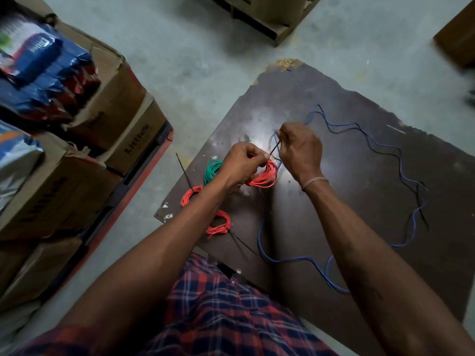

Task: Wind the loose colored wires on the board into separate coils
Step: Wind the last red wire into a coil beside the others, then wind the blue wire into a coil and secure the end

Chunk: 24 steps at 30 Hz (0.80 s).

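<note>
Both hands are up over the middle of the dark board, which lies flat on the grey floor. The left hand is clamped on a red coil, fingers pinched tight at its upper rim. The right hand is closed too, pinching the far end of a thin black tie that runs taut between the two hands.

Just left of the held coil, a green coil sits on the board, partly hidden behind the left hand. Nearer the body, two more red coils lie close to the board's left edge, each with a black tie tail sticking out; one tail pokes out past the edge over the floor.

The loose blue wire sprawls wide across the right half of the board, looping from behind the right hand out toward the right edge and back round under the right forearm. A dark wire runs with it for part of the way.

Cardboard boxes crowd the left side, with a strip of bare floor between them and the board. The board's far corner is chipped and ragged. Open floor lies beyond it.
</note>
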Motion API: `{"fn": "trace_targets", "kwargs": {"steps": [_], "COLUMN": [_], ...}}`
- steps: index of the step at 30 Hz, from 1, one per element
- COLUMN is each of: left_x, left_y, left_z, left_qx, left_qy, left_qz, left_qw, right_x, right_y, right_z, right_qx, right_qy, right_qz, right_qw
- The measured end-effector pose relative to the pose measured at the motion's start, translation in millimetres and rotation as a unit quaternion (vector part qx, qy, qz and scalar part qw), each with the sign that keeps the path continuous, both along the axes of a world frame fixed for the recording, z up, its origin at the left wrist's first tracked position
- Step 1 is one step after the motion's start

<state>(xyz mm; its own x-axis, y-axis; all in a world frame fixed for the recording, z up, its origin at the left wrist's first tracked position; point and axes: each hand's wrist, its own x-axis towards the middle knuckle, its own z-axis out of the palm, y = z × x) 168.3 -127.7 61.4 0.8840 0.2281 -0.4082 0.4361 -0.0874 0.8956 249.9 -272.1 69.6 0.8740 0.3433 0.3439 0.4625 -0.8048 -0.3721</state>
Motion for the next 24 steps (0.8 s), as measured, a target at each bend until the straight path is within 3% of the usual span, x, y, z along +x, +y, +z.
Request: {"fn": "trace_targets", "kwargs": {"steps": [4, 7, 11, 17, 22, 24], "left_x": [12.7, 27.3, 47.1, 89.6, 103.6, 99.7], "left_y": [19.0, 41.2, 63.1, 69.3, 63.7, 60.0], "left_z": [2.5, -4.9, -29.5, -84.5, -130.6, -121.6], "left_qx": [-0.010, -0.042, -0.065, 0.044, 0.141, 0.162], "left_qy": [-0.006, 0.008, 0.001, 0.061, 0.087, 0.087], "left_qz": [-0.012, -0.028, 0.052, 0.115, 0.039, 0.021], "left_qw": [1.000, 0.999, 0.997, 0.991, 0.985, 0.983], "right_x": [18.0, 28.6, 34.7, -13.0, -72.3, -84.9], "right_y": [27.9, 40.6, 33.4, -20.6, -61.0, -69.6], "right_z": [-6.9, -15.9, -26.0, -67.0, -86.9, -93.7], "right_qx": [-0.005, 0.114, 0.257, 0.218, 0.177, 0.189], "right_qy": [-0.005, 0.139, 0.326, 0.368, 0.430, 0.434], "right_qz": [-0.010, -0.047, -0.061, -0.179, -0.210, -0.213], "right_qw": [1.000, 0.983, 0.908, 0.886, 0.860, 0.855]}}
